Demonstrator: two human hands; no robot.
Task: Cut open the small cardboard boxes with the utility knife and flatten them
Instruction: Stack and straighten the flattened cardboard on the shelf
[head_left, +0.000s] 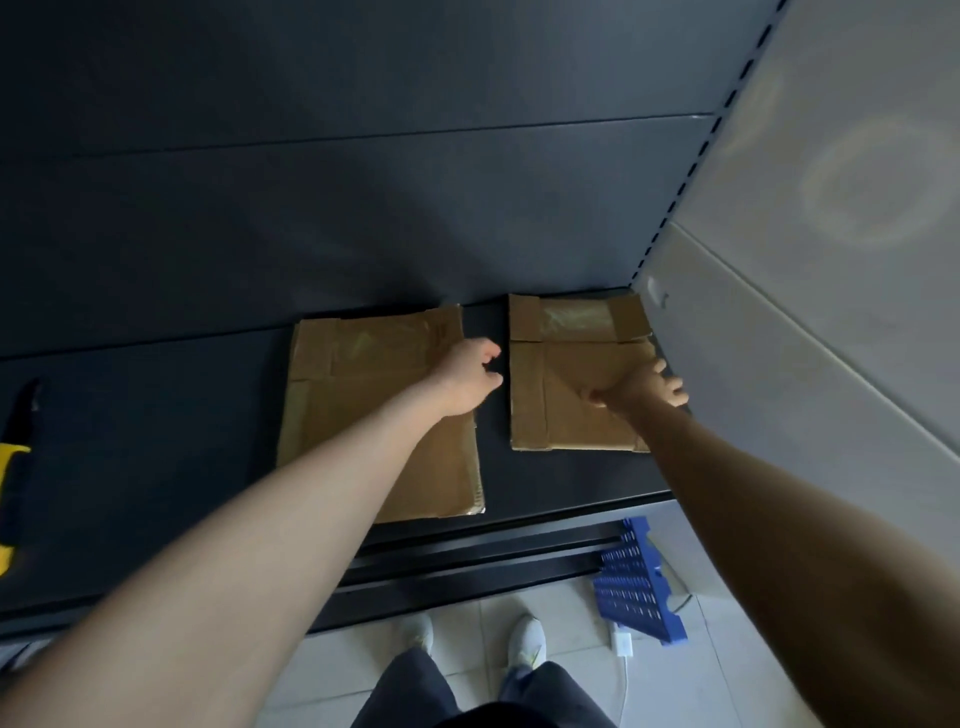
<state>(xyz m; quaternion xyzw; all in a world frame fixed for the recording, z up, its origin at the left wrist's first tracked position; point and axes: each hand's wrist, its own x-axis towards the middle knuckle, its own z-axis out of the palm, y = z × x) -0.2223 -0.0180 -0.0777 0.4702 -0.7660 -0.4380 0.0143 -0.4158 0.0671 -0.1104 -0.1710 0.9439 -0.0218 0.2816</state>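
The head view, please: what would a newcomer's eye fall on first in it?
Flattened on the dark shelf lie the left box and the right box, side by side with a gap between them. The left hand hangs over the left box's right edge, and the right hand rests on the right box near its right edge. A yellow and black utility knife lies at the view's far left.

On the shelf (156, 441), the right box (566, 410) lies just right of the left box (363, 374), not touching; the utility knife (13, 467) lies well left of it.
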